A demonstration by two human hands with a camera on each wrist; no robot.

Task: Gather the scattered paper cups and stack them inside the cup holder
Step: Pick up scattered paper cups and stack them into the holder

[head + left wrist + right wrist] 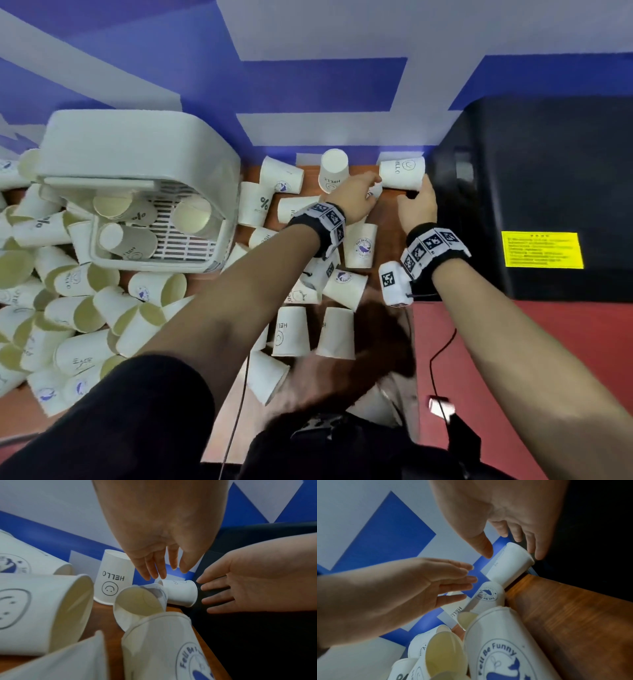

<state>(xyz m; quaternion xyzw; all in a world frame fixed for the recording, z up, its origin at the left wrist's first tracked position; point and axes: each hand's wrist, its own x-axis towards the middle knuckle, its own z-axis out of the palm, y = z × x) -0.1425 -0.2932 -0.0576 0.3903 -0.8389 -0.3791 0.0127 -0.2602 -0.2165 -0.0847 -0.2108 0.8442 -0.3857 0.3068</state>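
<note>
Paper cups (294, 330) lie scattered over the wooden surface (226, 421), many heaped at the left around the white cup holder (137, 147), which already has a few cups lying in it. At the far edge, beside a black box (548, 192), one HELLO cup (402, 173) lies on its side. Both hands reach toward it: the left hand (354, 197) spreads straight fingers just short of its base, and the right hand (418, 205) spreads relaxed fingers around its rim end, fingertips near or touching it. Neither hand grips anything. Another HELLO cup (334, 171) stands upside down nearby.
</note>
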